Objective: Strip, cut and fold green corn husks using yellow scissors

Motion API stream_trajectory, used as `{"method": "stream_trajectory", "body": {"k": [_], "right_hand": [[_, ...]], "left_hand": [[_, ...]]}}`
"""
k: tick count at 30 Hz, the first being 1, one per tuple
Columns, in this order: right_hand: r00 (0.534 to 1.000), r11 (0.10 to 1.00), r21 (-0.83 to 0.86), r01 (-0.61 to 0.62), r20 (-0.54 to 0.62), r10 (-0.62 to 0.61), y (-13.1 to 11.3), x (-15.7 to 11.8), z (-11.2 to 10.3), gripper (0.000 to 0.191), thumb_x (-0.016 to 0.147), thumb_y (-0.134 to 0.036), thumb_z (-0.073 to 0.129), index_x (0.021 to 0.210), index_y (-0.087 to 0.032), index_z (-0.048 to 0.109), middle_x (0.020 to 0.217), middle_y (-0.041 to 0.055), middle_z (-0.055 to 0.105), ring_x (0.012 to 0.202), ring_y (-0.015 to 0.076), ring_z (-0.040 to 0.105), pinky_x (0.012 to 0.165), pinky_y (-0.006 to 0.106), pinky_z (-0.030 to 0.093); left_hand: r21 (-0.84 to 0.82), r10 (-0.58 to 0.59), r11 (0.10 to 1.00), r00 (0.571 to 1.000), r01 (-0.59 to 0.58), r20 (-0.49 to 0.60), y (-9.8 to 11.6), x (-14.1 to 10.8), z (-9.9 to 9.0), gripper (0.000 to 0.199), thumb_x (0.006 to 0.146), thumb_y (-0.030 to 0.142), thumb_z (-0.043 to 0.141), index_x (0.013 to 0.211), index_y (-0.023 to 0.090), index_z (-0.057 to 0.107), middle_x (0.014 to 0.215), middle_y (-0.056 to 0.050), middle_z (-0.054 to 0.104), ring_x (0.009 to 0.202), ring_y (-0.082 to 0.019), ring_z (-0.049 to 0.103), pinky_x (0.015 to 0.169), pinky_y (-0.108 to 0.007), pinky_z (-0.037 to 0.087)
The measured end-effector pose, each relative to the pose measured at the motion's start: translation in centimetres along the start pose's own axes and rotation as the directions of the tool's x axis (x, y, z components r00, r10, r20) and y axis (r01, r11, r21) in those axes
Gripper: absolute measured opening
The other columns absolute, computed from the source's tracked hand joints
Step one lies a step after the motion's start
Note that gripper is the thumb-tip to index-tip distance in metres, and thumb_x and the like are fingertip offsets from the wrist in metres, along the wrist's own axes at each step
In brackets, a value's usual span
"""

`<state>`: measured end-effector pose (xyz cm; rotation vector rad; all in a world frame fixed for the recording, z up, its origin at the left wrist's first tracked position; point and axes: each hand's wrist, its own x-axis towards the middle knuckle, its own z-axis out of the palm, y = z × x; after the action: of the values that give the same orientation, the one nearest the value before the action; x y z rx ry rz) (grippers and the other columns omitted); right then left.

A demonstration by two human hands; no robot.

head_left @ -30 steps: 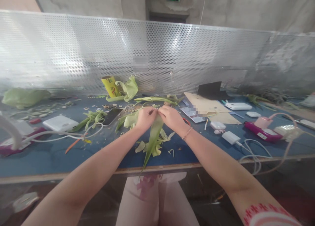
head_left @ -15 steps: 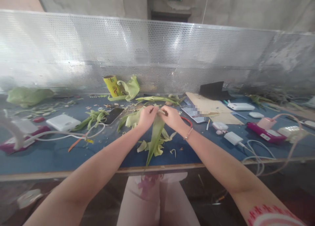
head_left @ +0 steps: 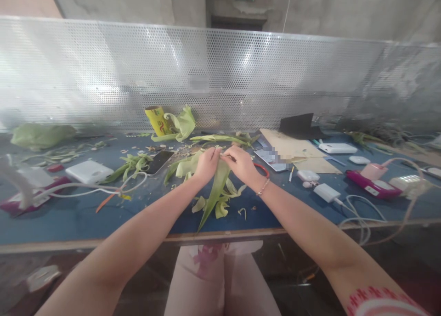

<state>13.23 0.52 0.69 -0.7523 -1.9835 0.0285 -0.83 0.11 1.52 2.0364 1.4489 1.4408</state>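
Observation:
Above the middle of the blue table, my left hand [head_left: 207, 165] is closed on the upper end of a long green leaf [head_left: 216, 189] that looks like corn husk. Close beside it, my right hand [head_left: 240, 164] pinches at the same end with thumb and forefinger; the exact grip point is small and partly covered. The leaf hangs down with its pointed tip near the table's front edge. Paler husk pieces [head_left: 222, 209] lie behind and below it. Left of my left hand, a broad pale green leaf [head_left: 186, 167] rests on the table.
A yellow tube [head_left: 157, 121] stands before the perforated metal screen [head_left: 165, 68]. Left are a dark phone [head_left: 160, 162], curled leaves [head_left: 134, 164] and a white box [head_left: 89, 172]. Right are a second phone [head_left: 272, 160], brown cardboard [head_left: 319, 164] and a white charger [head_left: 326, 193] with cables.
The hanging leaf's tip has swung left. My right hand has turned slightly, its fingers now a little farther from my left hand.

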Motion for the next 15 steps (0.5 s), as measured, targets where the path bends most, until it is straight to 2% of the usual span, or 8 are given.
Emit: {"method": "stream_trajectory", "body": {"k": [6, 9, 12, 15], "right_hand": [[0.99, 0.99, 0.003, 0.14, 0.032, -0.14, -0.05, -0.22, -0.49, 0.019, 0.09, -0.021, 0.043, 0.079, -0.018, 0.058, 0.081, 0.0047, 0.056, 0.08, 0.0151, 0.053, 0.075, 0.027, 0.041], [0.984, 0.985, 0.018, 0.173, 0.048, -0.174, -0.18, -0.26, -0.6, 0.019, 0.091, -0.021, 0.042, 0.083, -0.019, 0.06, 0.084, 0.0052, 0.058, 0.084, 0.0158, 0.054, 0.08, 0.029, 0.042], [0.99, 0.991, 0.037, 0.127, 0.049, -0.129, -0.4, -0.2, -0.52, 0.017, 0.089, -0.024, 0.045, 0.083, -0.02, 0.059, 0.083, 0.0048, 0.059, 0.083, 0.0162, 0.055, 0.08, 0.03, 0.043], [0.999, 0.995, 0.09, -0.037, 0.01, 0.036, -0.54, -0.02, -0.33, 0.011, 0.085, -0.027, 0.051, 0.083, -0.019, 0.058, 0.079, 0.0033, 0.06, 0.074, 0.0147, 0.056, 0.07, 0.027, 0.044]], "left_hand": [[-0.048, -0.054, 0.997, 0.998, 0.055, 0.007, 0.24, 0.09, -0.02, 0.036, 0.087, 0.035, 0.04, 0.055, 0.019, 0.034, 0.053, 0.003, 0.034, 0.055, -0.011, 0.035, 0.054, -0.027, 0.027], [-0.058, -0.069, 0.996, 0.997, 0.07, 0.015, 0.12, 0.14, -0.01, 0.038, 0.087, 0.036, 0.04, 0.054, 0.019, 0.035, 0.054, 0.003, 0.035, 0.055, -0.011, 0.035, 0.054, -0.027, 0.027], [-0.08, -0.067, 0.994, 0.997, 0.068, 0.024, -0.14, 0.21, 0.02, 0.039, 0.087, 0.04, 0.04, 0.054, 0.019, 0.037, 0.054, 0.002, 0.037, 0.055, -0.011, 0.036, 0.052, -0.026, 0.027], [-0.105, -0.107, 0.989, 0.994, 0.107, 0.007, -0.42, 0.19, 0.14, 0.04, 0.086, 0.044, 0.04, 0.055, 0.019, 0.037, 0.054, 0.002, 0.036, 0.054, -0.011, 0.035, 0.051, -0.026, 0.027]]}}
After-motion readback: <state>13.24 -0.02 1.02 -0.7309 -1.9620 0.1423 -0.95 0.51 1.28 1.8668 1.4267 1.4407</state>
